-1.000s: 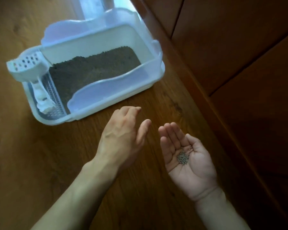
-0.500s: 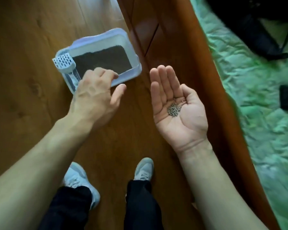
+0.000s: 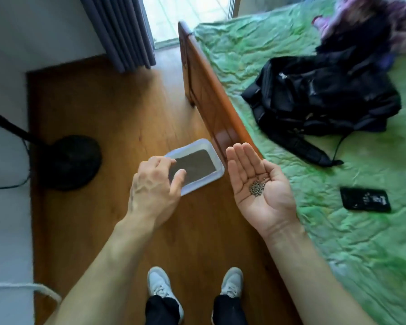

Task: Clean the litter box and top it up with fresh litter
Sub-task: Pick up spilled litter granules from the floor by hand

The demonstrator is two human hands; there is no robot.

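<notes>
The white and pale blue litter box [image 3: 217,171] lies far below on the wooden floor, beside the bed frame, with dark grey litter [image 3: 197,164] inside. My right hand [image 3: 258,184] is held palm up, fingers straight, carrying a small heap of grey litter pellets [image 3: 256,188] in the palm. My left hand [image 3: 154,191] hovers palm down with loosely curled fingers, holding nothing, and covers the box's left end, where the scoop sat.
A wooden bed frame [image 3: 211,99] runs along the right, with a green bedspread [image 3: 338,219], a black backpack [image 3: 319,99] and a black phone [image 3: 365,199] on it. A black fan base [image 3: 73,161] stands at left. Grey curtain [image 3: 122,31] at the back. My shoes [image 3: 159,285] are below.
The view has risen high above the floor, so the litter box looks small and far. Both hands came up with it; the pellets stay in my right palm.
</notes>
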